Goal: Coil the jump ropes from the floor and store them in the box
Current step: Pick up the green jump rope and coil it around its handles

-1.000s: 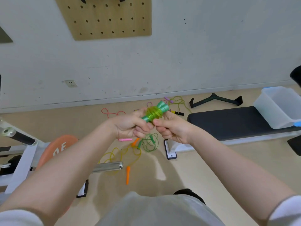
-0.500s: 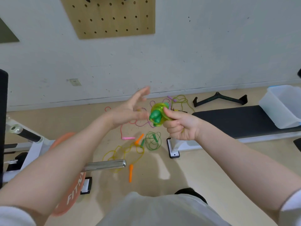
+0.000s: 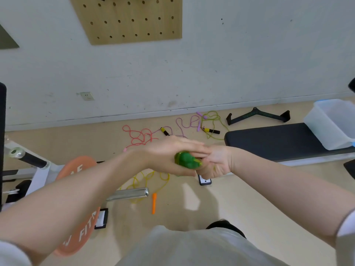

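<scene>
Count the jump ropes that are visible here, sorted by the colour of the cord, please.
green jump rope (coiled, held): 1
pink jump rope (floor): 1
purple jump rope (floor): 1
olive jump rope (floor): 1
yellow jump rope (floor): 1
Total: 5 visible; the arms may hide more.

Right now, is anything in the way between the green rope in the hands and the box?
Nothing visible blocks it. The green rope sits bundled between the left hand and the right hand. The box stands open on the black bench to the right, with only bare bench between.
</scene>
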Action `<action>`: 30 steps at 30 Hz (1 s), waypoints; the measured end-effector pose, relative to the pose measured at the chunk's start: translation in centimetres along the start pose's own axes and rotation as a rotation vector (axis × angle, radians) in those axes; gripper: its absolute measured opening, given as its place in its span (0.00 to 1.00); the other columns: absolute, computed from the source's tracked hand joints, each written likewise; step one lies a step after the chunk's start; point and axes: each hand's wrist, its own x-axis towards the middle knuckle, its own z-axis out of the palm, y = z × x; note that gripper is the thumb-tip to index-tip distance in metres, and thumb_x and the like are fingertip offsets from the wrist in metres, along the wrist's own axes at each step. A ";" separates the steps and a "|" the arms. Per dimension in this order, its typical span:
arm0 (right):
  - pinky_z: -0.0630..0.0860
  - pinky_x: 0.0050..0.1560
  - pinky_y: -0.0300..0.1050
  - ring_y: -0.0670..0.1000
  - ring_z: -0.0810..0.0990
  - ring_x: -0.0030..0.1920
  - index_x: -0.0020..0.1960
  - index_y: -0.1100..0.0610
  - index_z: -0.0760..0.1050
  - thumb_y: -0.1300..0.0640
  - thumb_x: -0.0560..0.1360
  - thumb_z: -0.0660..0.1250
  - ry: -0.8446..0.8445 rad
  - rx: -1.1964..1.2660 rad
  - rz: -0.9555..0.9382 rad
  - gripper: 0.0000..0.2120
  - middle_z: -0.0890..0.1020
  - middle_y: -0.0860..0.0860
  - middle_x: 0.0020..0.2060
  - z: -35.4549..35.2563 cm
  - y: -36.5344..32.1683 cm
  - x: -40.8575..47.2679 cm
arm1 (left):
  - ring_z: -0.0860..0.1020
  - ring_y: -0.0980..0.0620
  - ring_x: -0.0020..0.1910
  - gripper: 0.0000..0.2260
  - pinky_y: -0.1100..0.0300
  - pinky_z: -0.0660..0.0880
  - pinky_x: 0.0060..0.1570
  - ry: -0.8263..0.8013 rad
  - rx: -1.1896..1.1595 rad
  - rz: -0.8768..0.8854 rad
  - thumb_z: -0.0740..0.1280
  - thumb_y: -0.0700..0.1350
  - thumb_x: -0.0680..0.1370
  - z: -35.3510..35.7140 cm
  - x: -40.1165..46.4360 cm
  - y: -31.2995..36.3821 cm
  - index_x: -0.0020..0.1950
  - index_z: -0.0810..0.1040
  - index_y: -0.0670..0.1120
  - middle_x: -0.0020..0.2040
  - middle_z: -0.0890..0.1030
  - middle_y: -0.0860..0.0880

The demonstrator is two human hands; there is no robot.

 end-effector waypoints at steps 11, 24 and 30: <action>0.63 0.30 0.35 0.45 0.65 0.26 0.33 0.56 0.69 0.60 0.78 0.57 0.518 -0.420 -0.173 0.14 0.68 0.46 0.19 -0.2 -1.5 -1.7 | 0.76 0.56 0.40 0.12 0.62 0.72 0.43 0.249 -0.368 -0.447 0.73 0.51 0.71 2.7 2.0 -0.9 0.51 0.78 0.48 0.43 0.80 0.51; 0.57 0.18 0.31 0.41 0.62 0.17 0.37 0.56 0.68 0.58 0.77 0.65 0.613 -0.442 -0.228 0.11 0.68 0.50 0.25 -5.2 -3.3 -8.7 | 0.79 0.53 0.36 0.04 0.56 0.77 0.41 0.236 -0.670 -0.438 0.70 0.45 0.75 3.8 7.7 1.9 0.47 0.77 0.51 0.38 0.81 0.49; 0.64 0.27 0.34 0.43 0.69 0.21 0.41 0.56 0.75 0.60 0.77 0.65 0.710 -0.676 -0.444 0.06 0.72 0.49 0.26 -8.0 -3.2 -11.5 | 0.78 0.54 0.28 0.06 0.61 0.77 0.28 0.386 -0.772 -0.488 0.63 0.45 0.79 4.3 11.5 4.4 0.47 0.75 0.42 0.39 0.76 0.40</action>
